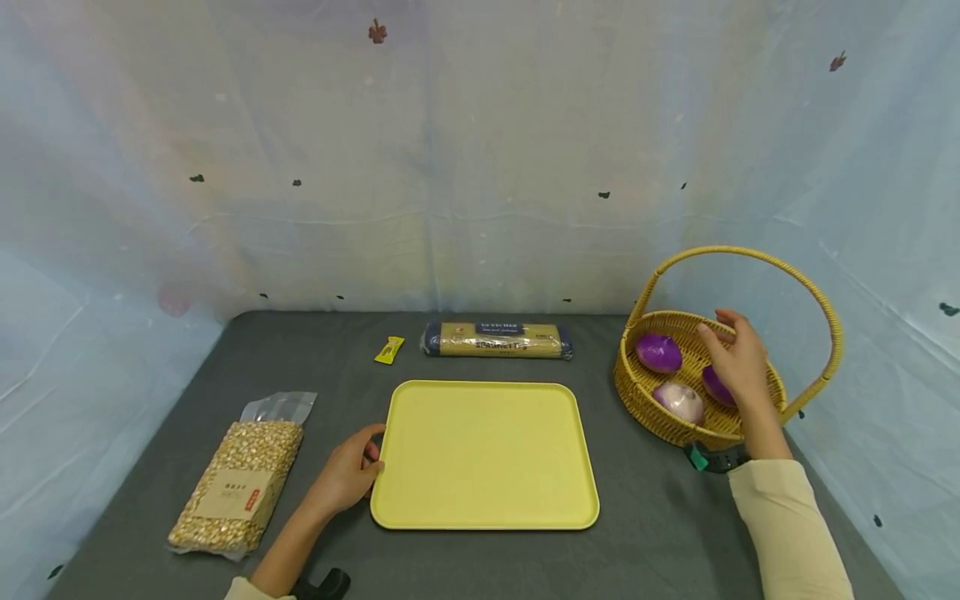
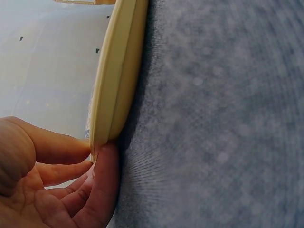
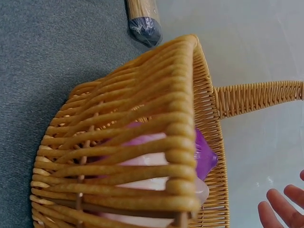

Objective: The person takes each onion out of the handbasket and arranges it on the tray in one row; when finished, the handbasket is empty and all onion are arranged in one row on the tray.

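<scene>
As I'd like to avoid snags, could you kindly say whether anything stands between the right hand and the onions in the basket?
Nothing visible does: the right hand is over the open top of the basket, and the onions lie uncovered inside.

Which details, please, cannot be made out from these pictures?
Head view: part of the rightmost onion, hidden by the right hand.
Head view: print on the yellow packet, too small.
Left wrist view: rest of the tray, cut off by the top edge.
Right wrist view: most of that hand, cut off by the edge.
</scene>
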A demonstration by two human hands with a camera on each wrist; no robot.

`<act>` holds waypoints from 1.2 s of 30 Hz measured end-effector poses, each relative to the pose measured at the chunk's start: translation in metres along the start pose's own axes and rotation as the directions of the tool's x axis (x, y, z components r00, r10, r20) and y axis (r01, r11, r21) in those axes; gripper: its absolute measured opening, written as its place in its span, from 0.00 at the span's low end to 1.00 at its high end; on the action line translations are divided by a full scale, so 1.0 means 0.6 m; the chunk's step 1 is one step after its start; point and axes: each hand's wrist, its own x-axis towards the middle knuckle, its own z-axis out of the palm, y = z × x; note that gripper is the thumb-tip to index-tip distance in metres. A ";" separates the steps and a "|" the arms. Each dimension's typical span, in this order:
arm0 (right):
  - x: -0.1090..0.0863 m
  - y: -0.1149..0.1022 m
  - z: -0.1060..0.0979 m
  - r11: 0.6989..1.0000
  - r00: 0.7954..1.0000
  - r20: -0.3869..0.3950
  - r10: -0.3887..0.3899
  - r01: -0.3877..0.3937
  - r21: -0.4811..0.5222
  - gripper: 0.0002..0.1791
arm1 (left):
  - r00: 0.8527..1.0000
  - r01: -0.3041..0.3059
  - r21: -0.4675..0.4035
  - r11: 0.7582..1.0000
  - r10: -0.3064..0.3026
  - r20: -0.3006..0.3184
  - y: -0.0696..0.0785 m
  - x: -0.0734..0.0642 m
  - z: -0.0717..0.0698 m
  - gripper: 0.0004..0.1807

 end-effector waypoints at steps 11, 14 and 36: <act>0.011 0.007 0.003 1.000 0.999 0.026 0.022 -0.023 0.012 0.32 | 1.000 -0.013 0.021 1.000 0.013 -0.008 0.003 0.001 -0.001 0.28; 0.014 0.008 0.003 1.000 0.999 0.029 0.027 -0.027 0.002 0.32 | 1.000 -0.018 0.027 0.999 0.018 -0.011 0.002 0.002 -0.001 0.28; 0.025 0.022 0.017 0.998 0.997 0.045 0.056 -0.054 -0.034 0.31 | 1.000 -0.008 0.001 1.000 0.008 -0.005 0.001 -0.003 0.000 0.28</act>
